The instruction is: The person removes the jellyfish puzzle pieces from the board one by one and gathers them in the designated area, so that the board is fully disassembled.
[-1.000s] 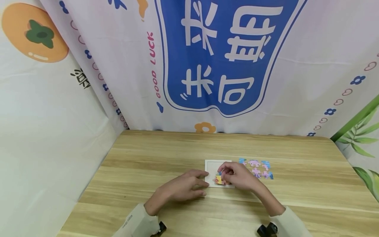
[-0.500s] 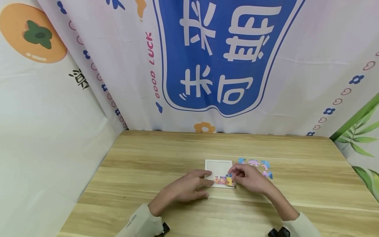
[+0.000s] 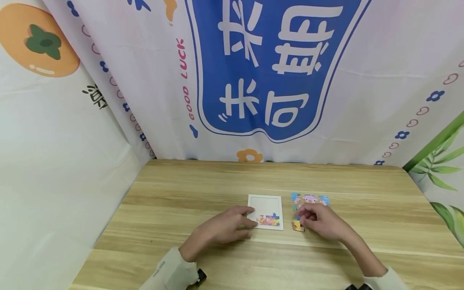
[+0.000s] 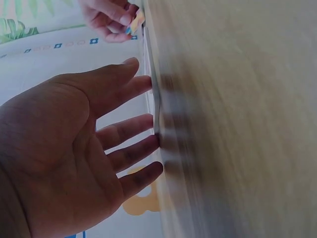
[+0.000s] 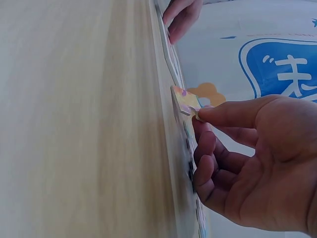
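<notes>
A white puzzle tray (image 3: 259,204) lies on the table with several joined, colourful jigsaw pieces (image 3: 268,220) along its lower right part. Spread fingers of my left hand (image 3: 228,226) rest on the tray's left edge; in the left wrist view the fingertips (image 4: 151,141) touch its thin side. Right of the tray, my right hand (image 3: 322,220) pinches a yellow jigsaw piece (image 5: 186,100) between thumb and index finger, tilted up off the table. Its other fingers are curled in. Loose pieces (image 3: 310,198) with pink and blue prints lie just beyond that hand, which partly hides them.
The wooden table (image 3: 203,181) runs back to a printed cloth (image 3: 174,133) hanging behind it. Another white cloth (image 3: 54,169) hangs along the left side.
My right hand has moved right, from above the tray to beside the loose pieces, with a yellow piece at its fingertips. My left hand stays at the tray's left edge.
</notes>
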Demonstrator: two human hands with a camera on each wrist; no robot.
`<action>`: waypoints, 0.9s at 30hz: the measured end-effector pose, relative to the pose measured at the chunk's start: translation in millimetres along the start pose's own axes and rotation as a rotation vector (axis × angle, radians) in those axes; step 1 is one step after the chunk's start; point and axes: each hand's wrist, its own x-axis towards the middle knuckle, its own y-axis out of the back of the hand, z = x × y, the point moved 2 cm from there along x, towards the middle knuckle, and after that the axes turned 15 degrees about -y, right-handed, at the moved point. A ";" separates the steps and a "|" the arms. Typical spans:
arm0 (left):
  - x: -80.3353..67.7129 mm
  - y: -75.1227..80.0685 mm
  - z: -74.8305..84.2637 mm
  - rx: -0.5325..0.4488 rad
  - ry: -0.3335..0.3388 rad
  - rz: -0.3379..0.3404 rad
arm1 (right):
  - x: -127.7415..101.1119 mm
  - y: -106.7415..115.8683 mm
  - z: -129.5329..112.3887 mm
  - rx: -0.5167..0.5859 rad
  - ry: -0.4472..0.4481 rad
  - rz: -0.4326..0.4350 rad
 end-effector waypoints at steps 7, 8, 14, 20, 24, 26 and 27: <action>-0.2 0.7 0.8 0.000 -0.002 0.004 | -2.2 4.3 3.7 -0.036 0.014 -0.006; 0.1 0.8 1.1 0.001 -0.002 0.003 | -2.1 4.5 3.7 -0.044 0.016 -0.002; 1.9 1.0 2.3 0.003 0.004 -0.006 | -1.6 3.5 2.5 -0.099 0.002 0.046; 3.8 1.9 3.4 0.007 0.007 -0.013 | -2.7 2.0 -2.4 -0.144 -0.009 0.098; 4.0 1.3 3.4 0.004 0.015 -0.012 | -2.8 -1.4 -4.6 -0.156 -0.027 0.103; 4.0 1.4 4.0 0.003 0.019 -0.012 | -2.7 -2.8 -5.5 -0.160 -0.042 0.112; 4.0 1.4 4.3 0.003 0.021 -0.012 | -2.9 -2.9 -6.1 -0.161 -0.047 0.116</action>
